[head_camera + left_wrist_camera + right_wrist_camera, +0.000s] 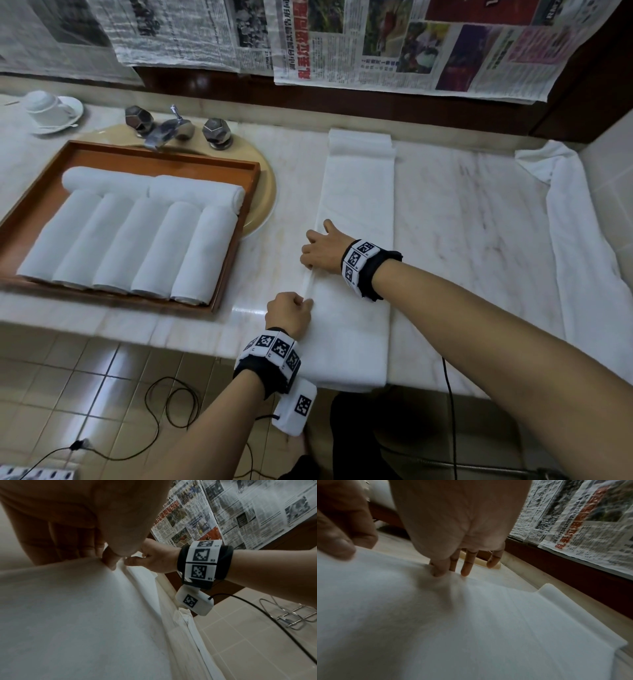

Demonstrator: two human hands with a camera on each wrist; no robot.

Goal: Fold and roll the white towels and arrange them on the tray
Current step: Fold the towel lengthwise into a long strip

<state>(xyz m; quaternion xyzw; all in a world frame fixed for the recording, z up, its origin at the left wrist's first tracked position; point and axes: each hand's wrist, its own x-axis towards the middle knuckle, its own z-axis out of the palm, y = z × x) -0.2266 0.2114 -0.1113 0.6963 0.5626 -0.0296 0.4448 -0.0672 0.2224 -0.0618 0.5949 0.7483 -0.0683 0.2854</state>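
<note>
A long white towel [356,212], folded into a narrow strip, lies on the marble counter from the back wall to the front edge. Its far end is doubled over. My left hand [306,303] pinches the strip's left edge near the front, thumb and curled fingers [109,562] on a raised fold. My right hand [310,255] is a little farther back on the same edge. Its fingertips [465,571] press down on the towel [471,628] and the thumb rests on top. On the left, a wooden tray [236,236] holds several rolled white towels [113,240].
The tray sits over a sink below a chrome tap [171,130]. A loose white towel [582,246] is spread along the counter's right end. An upturned cup on a saucer [51,109] stands at the back left. Newspaper covers the wall. Cables lie on the tiled floor.
</note>
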